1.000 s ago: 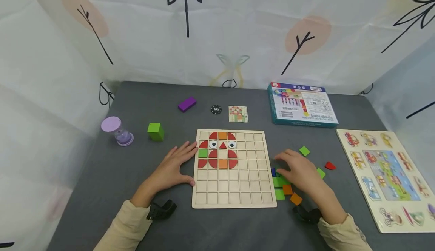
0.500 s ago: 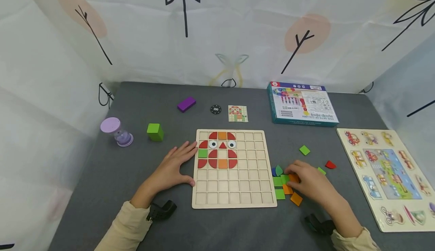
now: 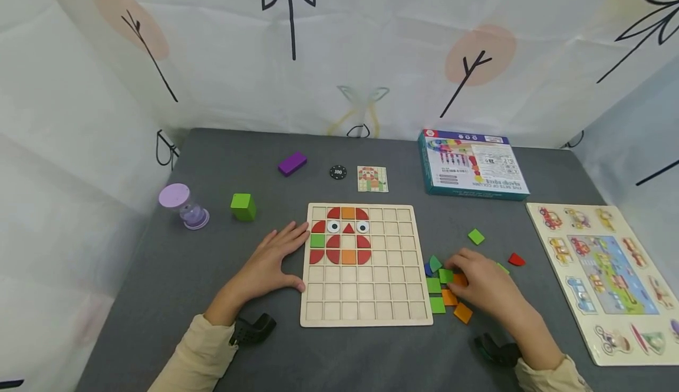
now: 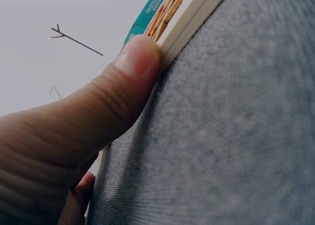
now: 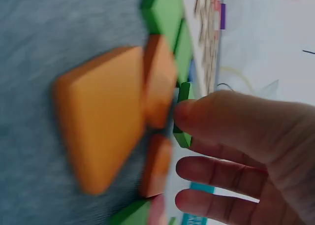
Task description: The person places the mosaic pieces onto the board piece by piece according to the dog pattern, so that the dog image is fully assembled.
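Note:
A wooden grid board point(image 3: 376, 309) lies in the middle of the table, with red, orange and green pieces and two eye pieces set in its upper left cells. My left hand point(image 3: 270, 262) rests against the board's left edge, fingers spread; in the left wrist view the thumb point(image 4: 113, 94) presses on its side. To the right of the board, my right hand point(image 3: 485, 283) pinches a green square tile point(image 5: 185, 90) between thumb and index finger, the index mostly hidden behind it. Around it lie orange tiles point(image 5: 106, 116), more green tiles point(image 3: 437, 305) and a blue piece point(image 3: 427, 269).
A green tile point(image 3: 476, 236) and a red piece point(image 3: 516, 259) lie farther right, near a picture puzzle board point(image 3: 551, 297). Behind stand a box point(image 3: 477, 171), a pattern card point(image 3: 372, 178), a black chip point(image 3: 338, 172), a purple block point(image 3: 292, 164), a green cube point(image 3: 243, 207) and a sand timer point(image 3: 193, 215).
My right hand has drawn back to the right from the board's edge, uncovering the blue and dark green pieces, and now pinches the green square tile. The left hand keeps its place.

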Available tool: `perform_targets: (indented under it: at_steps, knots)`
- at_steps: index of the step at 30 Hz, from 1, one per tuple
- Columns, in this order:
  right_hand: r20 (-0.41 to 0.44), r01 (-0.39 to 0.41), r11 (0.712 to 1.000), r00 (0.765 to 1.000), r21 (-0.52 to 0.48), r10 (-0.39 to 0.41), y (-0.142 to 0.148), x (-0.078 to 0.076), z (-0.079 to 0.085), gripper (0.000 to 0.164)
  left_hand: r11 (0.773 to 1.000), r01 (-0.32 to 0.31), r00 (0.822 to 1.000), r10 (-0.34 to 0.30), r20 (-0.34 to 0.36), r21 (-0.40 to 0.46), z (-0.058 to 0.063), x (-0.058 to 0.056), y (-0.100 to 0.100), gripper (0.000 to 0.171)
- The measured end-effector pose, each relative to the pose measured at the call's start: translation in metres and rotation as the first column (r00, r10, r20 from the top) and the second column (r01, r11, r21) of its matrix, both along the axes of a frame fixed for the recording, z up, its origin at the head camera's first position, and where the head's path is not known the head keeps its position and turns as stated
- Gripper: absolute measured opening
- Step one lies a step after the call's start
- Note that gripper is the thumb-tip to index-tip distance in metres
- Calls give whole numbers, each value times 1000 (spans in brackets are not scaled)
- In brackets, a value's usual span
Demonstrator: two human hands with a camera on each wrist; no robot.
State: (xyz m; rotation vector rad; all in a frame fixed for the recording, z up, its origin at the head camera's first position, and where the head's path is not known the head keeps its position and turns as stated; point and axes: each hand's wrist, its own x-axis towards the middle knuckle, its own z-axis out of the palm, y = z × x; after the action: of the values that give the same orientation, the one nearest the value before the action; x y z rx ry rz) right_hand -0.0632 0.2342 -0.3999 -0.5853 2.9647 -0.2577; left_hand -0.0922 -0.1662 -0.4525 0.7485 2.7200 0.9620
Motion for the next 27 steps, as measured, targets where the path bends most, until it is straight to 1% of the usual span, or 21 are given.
perform_targets:
  at_steps: [2, 4, 7, 10, 13, 16, 20, 27]
  knots:
    - [-33, 0, 1000, 999, -13, 0, -5, 1, 2, 24, 1000, 2, 1000, -2, 0, 0, 0, 0, 0, 105]
    - [-56, -5, 999, 998, -48, 2, -15, 1, 4, 23, 1000, 1, 1000, -1, -1, 2, 0, 0, -1, 105]
    - [-64, -32, 994, 998, -106, 25, -41, 1, 5, 22, 1000, -2, 1000, 2, -3, 8, 0, 0, -3, 104]
    - [-78, -86, 989, 994, -122, 77, -77, -1, 2, 23, 1000, -5, 1000, 5, -4, 10, 0, 0, -4, 104]
    - [-96, -156, 982, 985, -106, 146, -110, -3, -2, 23, 1000, -4, 1000, 4, 2, 9, -1, 1, -4, 104]
    - [-95, -201, 975, 977, -93, 192, -133, -6, -5, 23, 1000, -2, 1000, 2, 6, 12, -1, 1, -3, 104]
    - [-90, -207, 976, 976, -73, 201, -148, -7, -6, 23, 1000, 1, 1000, -1, -2, 10, -1, 0, -2, 104]
    - [-86, -196, 980, 978, -42, 192, -153, -9, -6, 23, 1000, 7, 1000, -7, -9, 2, -1, 0, -2, 104]
